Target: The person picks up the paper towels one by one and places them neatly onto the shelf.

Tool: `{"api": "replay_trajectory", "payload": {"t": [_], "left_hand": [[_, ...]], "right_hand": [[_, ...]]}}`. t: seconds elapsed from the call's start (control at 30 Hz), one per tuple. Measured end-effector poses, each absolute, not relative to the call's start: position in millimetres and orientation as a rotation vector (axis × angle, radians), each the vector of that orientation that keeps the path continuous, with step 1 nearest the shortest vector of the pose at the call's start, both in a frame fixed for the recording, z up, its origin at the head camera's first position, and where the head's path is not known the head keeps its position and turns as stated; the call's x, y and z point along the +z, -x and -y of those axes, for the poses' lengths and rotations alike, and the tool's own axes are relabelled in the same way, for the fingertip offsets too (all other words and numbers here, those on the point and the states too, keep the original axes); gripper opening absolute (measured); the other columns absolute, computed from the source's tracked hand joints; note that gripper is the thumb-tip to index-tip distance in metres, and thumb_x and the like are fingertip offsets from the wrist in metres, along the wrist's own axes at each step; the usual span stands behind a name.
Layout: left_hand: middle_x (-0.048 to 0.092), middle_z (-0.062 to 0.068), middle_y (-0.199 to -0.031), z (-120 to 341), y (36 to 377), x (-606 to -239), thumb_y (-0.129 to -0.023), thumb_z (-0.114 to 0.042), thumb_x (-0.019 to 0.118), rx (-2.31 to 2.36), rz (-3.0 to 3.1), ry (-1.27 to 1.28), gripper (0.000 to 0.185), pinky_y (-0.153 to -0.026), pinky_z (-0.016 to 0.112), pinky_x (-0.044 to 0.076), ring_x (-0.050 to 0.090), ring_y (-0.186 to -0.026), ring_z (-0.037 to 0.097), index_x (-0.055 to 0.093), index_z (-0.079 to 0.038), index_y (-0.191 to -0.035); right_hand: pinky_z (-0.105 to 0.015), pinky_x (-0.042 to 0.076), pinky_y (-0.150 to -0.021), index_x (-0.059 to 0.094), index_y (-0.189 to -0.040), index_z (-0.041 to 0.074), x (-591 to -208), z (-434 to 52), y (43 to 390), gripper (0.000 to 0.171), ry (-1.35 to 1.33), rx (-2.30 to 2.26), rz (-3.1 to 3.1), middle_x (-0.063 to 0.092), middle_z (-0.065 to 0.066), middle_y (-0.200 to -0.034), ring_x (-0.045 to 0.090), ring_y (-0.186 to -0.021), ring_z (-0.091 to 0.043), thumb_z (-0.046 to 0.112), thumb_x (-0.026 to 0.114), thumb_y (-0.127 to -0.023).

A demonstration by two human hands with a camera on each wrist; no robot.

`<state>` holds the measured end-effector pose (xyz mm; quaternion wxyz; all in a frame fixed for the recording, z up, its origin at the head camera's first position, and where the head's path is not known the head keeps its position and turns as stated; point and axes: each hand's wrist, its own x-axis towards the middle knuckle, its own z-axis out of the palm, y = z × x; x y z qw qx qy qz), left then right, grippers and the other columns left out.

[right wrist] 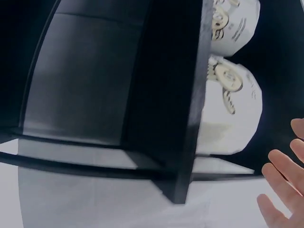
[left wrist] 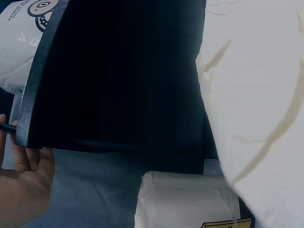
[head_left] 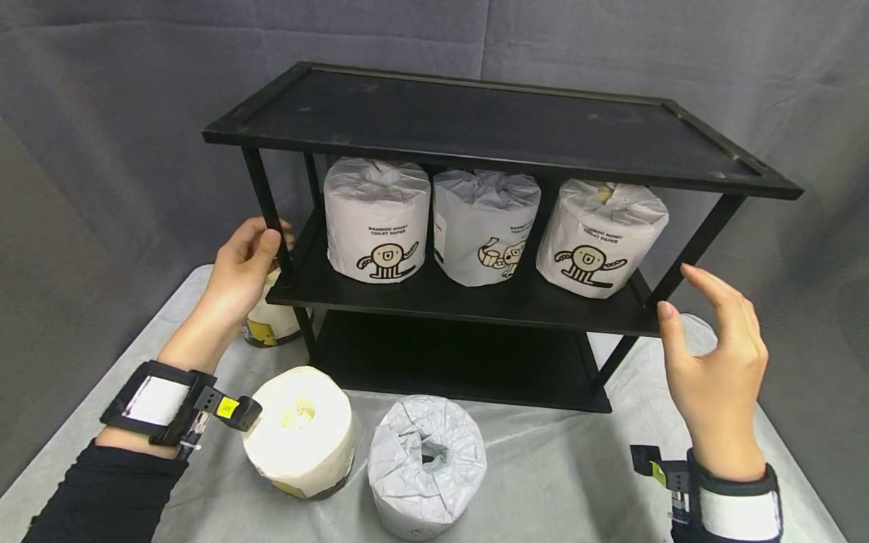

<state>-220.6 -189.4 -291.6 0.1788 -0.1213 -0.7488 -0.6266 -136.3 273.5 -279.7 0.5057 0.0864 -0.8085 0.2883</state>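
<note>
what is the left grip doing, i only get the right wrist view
Observer: The left grip is holding the front left post of the black rack.
Operator: ok and i count two rolls on the shelf, is that all of them
Observer: No, the head view shows three wrapped rolls in a row on the middle shelf.
Operator: anything standing in front of the rack
Observer: Yes, a cream roll and a pale grey roll stand on the table there.
</note>
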Motion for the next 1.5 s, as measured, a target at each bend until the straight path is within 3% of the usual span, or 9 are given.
{"api": "replay_trajectory", "payload": {"t": [0.2, 0.37, 0.53, 0.7, 0.93, 1.0, 1.2, 1.37, 1.5], "left_hand": [[0.057, -0.007, -0.092, 188, 221, -292, -0.094, -0.032, 0.047, -1.758, 2.132, 0.329, 0.022, -0.075, 0.022, 0.038, 0.05, -0.088, 0.008, 0.057, -0.02, -0.109], [0.057, -0.008, -0.092, 188, 222, -293, -0.094, -0.032, 0.047, -1.752, 2.136, 0.329, 0.022, -0.075, 0.023, 0.038, 0.049, -0.089, 0.008, 0.057, -0.021, -0.11], [0.057, -0.007, -0.093, 187, 221, -293, -0.095, -0.033, 0.046, -1.749, 2.142, 0.314, 0.022, -0.077, 0.022, 0.039, 0.05, -0.09, 0.007, 0.056, -0.021, -0.11], [0.056, -0.005, -0.096, 186, 220, -292, -0.094, -0.034, 0.046, -1.76, 2.154, 0.293, 0.027, -0.08, 0.022, 0.039, 0.05, -0.092, 0.008, 0.055, -0.017, -0.113], [0.056, -0.005, -0.095, 186, 219, -292, -0.094, -0.034, 0.046, -1.762, 2.159, 0.291, 0.027, -0.08, 0.021, 0.04, 0.051, -0.094, 0.009, 0.056, -0.017, -0.113], [0.057, -0.005, -0.095, 187, 219, -291, -0.094, -0.033, 0.046, -1.757, 2.164, 0.302, 0.026, -0.08, 0.019, 0.041, 0.052, -0.094, 0.009, 0.056, -0.018, -0.113], [0.056, -0.006, -0.095, 191, 217, -286, -0.095, -0.032, 0.047, -1.705, 2.214, 0.33, 0.024, -0.076, 0.02, 0.041, 0.05, -0.087, 0.008, 0.055, -0.017, -0.112], [0.055, -0.007, -0.096, 191, 215, -284, -0.096, -0.032, 0.047, -1.689, 2.241, 0.323, 0.026, -0.075, 0.021, 0.04, 0.047, -0.085, 0.008, 0.054, -0.015, -0.114], [0.055, -0.003, -0.101, 187, 212, -282, -0.096, -0.035, 0.046, -1.693, 2.257, 0.259, 0.034, -0.08, 0.02, 0.041, 0.05, -0.094, 0.009, 0.053, -0.011, -0.119]], "right_hand": [[-0.019, 0.035, -0.093, 0.059, -0.125, 0.013, -291, -289, 134, 0.039, -0.006, 0.721, 1.999, 0.061, -0.003, -0.121, 0.054, -0.112, -0.015, 0.005, 0.062, -0.087], [-0.019, 0.034, -0.095, 0.055, -0.13, 0.02, -303, -302, 133, 0.04, 0.154, 0.771, 2.061, 0.058, 0.003, -0.126, 0.05, -0.115, -0.005, 0.01, 0.057, -0.091], [-0.022, 0.032, -0.099, 0.049, -0.134, 0.024, -319, -312, 135, 0.041, 0.302, 0.866, 2.144, 0.055, 0.001, -0.129, 0.049, -0.119, -0.011, 0.016, 0.052, -0.094], [-0.022, 0.034, -0.095, 0.047, -0.136, 0.021, -336, -319, 141, 0.042, 0.368, 0.919, 2.222, 0.055, -0.003, -0.129, 0.049, -0.118, -0.017, 0.017, 0.052, -0.094], [-0.038, 0.04, -0.095, 0.046, -0.136, 0.015, -353, -320, 152, 0.044, 0.401, 1.011, 2.352, 0.055, -0.01, -0.128, 0.052, -0.114, -0.028, 0.019, 0.054, -0.094], [-0.037, 0.041, -0.092, 0.049, -0.133, 0.012, -358, -320, 156, 0.041, 0.372, 1.047, 2.364, 0.057, -0.012, -0.124, 0.054, -0.111, -0.029, 0.02, 0.055, -0.093], [-0.02, 0.041, -0.079, 0.057, -0.117, 0.005, -381, -312, 170, 0.029, 0.266, 1.15, 2.318, 0.061, -0.013, -0.112, 0.057, -0.103, -0.023, 0.019, 0.059, -0.092], [-0.024, 0.041, -0.082, 0.059, -0.117, 0.004, -389, -300, 177, 0.029, 0.303, 1.162, 2.206, 0.062, -0.014, -0.111, 0.057, -0.101, -0.014, 0.021, 0.057, -0.094], [-0.02, 0.039, -0.077, 0.062, -0.111, 0.004, -394, -296, 183, 0.023, 0.297, 1.209, 2.097, 0.064, -0.003, -0.1, 0.054, -0.089, 0.001, 0.016, 0.057, -0.093]]}}
